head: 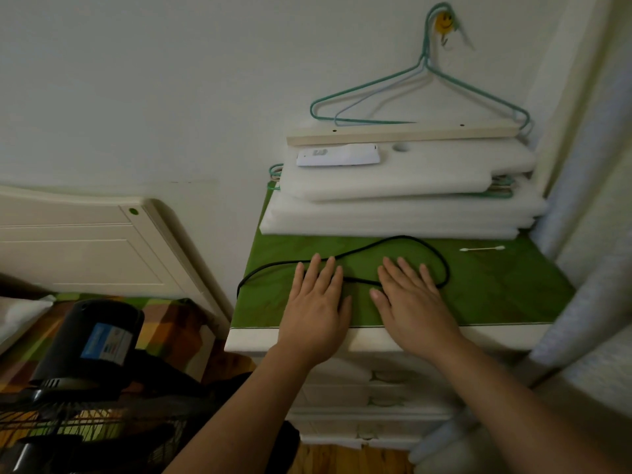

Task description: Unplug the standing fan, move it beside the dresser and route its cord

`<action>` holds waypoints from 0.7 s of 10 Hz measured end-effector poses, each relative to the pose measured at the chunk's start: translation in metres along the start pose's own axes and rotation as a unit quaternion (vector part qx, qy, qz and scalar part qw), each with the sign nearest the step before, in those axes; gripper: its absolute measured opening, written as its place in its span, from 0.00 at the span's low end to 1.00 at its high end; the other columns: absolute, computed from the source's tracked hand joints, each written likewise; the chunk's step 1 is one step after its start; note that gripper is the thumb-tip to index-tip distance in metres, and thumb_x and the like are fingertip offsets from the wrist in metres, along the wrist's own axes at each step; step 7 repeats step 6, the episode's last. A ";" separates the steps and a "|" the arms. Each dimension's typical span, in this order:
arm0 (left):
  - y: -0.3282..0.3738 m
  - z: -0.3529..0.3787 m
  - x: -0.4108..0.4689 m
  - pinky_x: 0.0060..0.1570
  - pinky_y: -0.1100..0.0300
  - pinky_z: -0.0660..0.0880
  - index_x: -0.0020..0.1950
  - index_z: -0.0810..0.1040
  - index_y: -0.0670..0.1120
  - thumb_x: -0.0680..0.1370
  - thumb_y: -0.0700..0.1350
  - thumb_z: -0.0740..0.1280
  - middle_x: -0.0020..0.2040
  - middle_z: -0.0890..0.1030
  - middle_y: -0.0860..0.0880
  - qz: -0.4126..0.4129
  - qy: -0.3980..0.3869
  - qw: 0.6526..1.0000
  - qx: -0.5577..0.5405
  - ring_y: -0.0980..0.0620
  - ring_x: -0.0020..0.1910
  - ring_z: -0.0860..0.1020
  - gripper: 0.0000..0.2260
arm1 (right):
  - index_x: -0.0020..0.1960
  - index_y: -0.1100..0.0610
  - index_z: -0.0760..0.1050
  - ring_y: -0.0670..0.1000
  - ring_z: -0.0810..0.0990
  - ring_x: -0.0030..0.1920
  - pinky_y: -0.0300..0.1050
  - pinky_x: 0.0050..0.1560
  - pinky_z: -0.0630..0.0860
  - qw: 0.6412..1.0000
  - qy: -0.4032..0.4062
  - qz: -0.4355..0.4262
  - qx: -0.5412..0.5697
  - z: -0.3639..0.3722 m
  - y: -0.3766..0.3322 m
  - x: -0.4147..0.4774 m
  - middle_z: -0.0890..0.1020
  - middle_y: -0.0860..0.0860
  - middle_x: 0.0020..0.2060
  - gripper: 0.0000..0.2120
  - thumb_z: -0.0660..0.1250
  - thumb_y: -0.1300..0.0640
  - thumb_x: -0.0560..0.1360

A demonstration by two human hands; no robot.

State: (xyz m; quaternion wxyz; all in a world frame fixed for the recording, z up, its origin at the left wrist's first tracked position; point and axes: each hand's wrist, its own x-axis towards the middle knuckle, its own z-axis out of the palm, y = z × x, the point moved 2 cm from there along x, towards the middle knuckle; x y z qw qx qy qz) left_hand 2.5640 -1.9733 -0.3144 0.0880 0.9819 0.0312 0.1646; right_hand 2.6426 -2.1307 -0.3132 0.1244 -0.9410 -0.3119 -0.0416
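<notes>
The black standing fan (92,340) stands at the lower left, just left of the white dresser (342,340), its motor housing and wire grille in view. Its black cord (403,238) runs up over the dresser's left edge and lies in a loop on the green cover (496,295). My left hand (316,306) lies flat on the cover with fingers spread, its fingertips over the cord. My right hand (410,299) also rests flat, inside the loop, covering part of the cord. Neither hand grips anything. The plug is hidden.
White foam sheets (403,213) are stacked at the back of the dresser top, with a white remote (338,155) and a wooden strip (400,135) on them. Wire hangers (424,94) hang on the wall. A cotton swab (482,249) lies right. A bed headboard (85,248) is left, a curtain (588,234) right.
</notes>
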 end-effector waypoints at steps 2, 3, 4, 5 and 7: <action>0.001 0.001 0.000 0.78 0.49 0.39 0.78 0.63 0.42 0.83 0.55 0.51 0.79 0.62 0.45 -0.007 -0.006 1.000 0.010 0.45 0.80 0.50 0.27 | 0.78 0.57 0.62 0.52 0.55 0.80 0.53 0.78 0.43 1.000 0.009 -0.001 0.004 0.002 0.000 -0.002 0.61 0.52 0.79 0.28 0.50 0.44 0.84; 0.002 -0.002 -0.002 0.77 0.48 0.38 0.79 0.62 0.41 0.83 0.53 0.53 0.80 0.60 0.44 -0.009 0.014 1.000 0.012 0.43 0.80 0.49 0.27 | 0.76 0.60 0.66 0.55 0.59 0.79 0.55 0.78 0.47 0.999 0.047 -0.005 0.026 -0.002 -0.002 -0.004 0.66 0.55 0.77 0.28 0.50 0.46 0.83; 0.005 -0.003 -0.008 0.78 0.45 0.41 0.78 0.62 0.40 0.84 0.52 0.53 0.80 0.60 0.43 -0.009 0.034 0.999 0.017 0.41 0.80 0.50 0.25 | 0.71 0.64 0.73 0.59 0.66 0.76 0.60 0.77 0.55 0.991 0.123 -0.012 0.044 -0.005 -0.005 -0.012 0.72 0.58 0.72 0.29 0.50 0.47 0.81; 0.012 -0.006 -0.022 0.78 0.42 0.49 0.77 0.65 0.39 0.84 0.52 0.51 0.79 0.62 0.42 -0.019 0.044 0.999 0.016 0.40 0.80 0.53 0.25 | 0.69 0.66 0.75 0.60 0.68 0.74 0.62 0.76 0.59 0.983 0.176 -0.019 0.051 -0.011 -0.008 -0.021 0.74 0.60 0.70 0.27 0.52 0.49 0.80; 0.022 0.005 -0.049 0.77 0.42 0.51 0.77 0.66 0.40 0.85 0.53 0.50 0.78 0.62 0.42 -0.009 0.063 0.998 0.022 0.42 0.79 0.54 0.25 | 0.70 0.65 0.73 0.59 0.67 0.75 0.63 0.75 0.58 0.981 0.190 -0.038 0.015 0.001 -0.017 -0.043 0.73 0.59 0.72 0.27 0.53 0.48 0.81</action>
